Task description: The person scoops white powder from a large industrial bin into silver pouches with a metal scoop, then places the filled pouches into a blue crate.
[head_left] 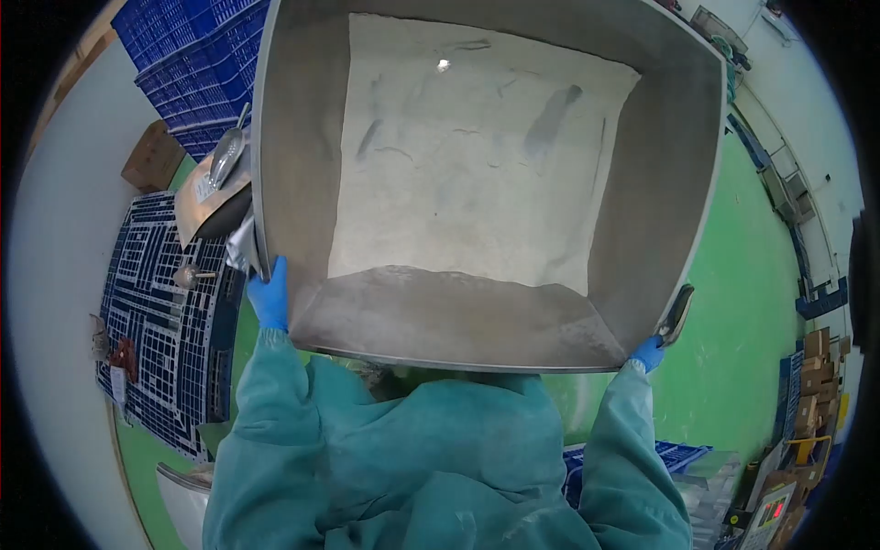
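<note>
— While the steel tub [486,183] is tipped with its mouth toward the camera, where do the hands sit?

— The left hand [269,295], in a blue glove, has its fingers curled over the tub's left rim and clamped on the edge. The right hand [648,352] is at the near right corner, just below a black handle [678,312]. Most of it is hidden behind the wall, so I cannot tell whether it grips or only props.

— And the tub itself?

— It is held up in front of the person's chest, filling the middle of the view above the green floor [733,302]. A pale powder film [458,165] coats the inside.

— What stage would you call it?

— My reading is lifting and tilting a tub with little left in it. Any further tip would call for both sides rising evenly, since the weight hangs on two rim holds and dusted steel looks slippery.

— Anything close by?

— A metal scoop [225,154] lies at the far left, beyond a blue pallet [160,302].
</note>
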Available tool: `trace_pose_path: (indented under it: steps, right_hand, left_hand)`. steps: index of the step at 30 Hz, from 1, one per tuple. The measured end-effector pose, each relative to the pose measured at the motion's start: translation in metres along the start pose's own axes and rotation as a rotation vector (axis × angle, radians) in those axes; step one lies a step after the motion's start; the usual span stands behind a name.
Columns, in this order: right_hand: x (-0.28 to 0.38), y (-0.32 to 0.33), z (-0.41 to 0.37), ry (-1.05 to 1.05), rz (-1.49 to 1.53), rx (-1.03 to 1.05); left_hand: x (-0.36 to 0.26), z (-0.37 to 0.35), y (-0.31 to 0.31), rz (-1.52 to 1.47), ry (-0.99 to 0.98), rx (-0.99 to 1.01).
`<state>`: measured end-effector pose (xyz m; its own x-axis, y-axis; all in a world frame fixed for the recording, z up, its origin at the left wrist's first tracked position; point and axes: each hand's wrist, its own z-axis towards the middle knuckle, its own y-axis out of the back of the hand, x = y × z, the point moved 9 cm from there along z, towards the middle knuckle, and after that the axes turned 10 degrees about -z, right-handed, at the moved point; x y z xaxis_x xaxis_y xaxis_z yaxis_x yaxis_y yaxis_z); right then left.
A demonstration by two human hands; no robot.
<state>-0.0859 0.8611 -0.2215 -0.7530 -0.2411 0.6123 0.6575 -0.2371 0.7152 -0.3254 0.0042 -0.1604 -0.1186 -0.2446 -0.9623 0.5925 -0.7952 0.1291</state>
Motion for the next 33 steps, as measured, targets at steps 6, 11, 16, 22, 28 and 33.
trace_pose_path:
  steps: [6,11,16,22,28,33]
  right_hand:
    - [-0.010,0.012,-0.012,-0.110,-0.026,-0.016]
    - [-0.040,-0.006,-0.002,-0.129,-0.066,-0.017]
    - [-0.085,-0.049,0.021,-0.069,-0.213,0.164]
    - [0.131,-0.021,-0.062,0.402,0.616,0.051]
    - [0.407,-0.094,-0.244,0.795,0.134,0.541]
    - [0.506,-0.125,-0.292,1.051,0.082,0.544]
  left_hand:
    - [0.001,-0.025,0.007,0.143,0.078,-0.047]
    - [0.002,-0.038,0.008,0.073,-0.025,-0.084]
    - [0.017,-0.057,0.016,0.204,-0.020,-0.055]
    - [0.000,-0.079,0.011,0.148,-0.146,-0.081]
    - [0.023,-0.098,0.011,0.101,0.069,-0.032]
    - [0.036,-0.106,0.018,0.037,0.045,-0.113]
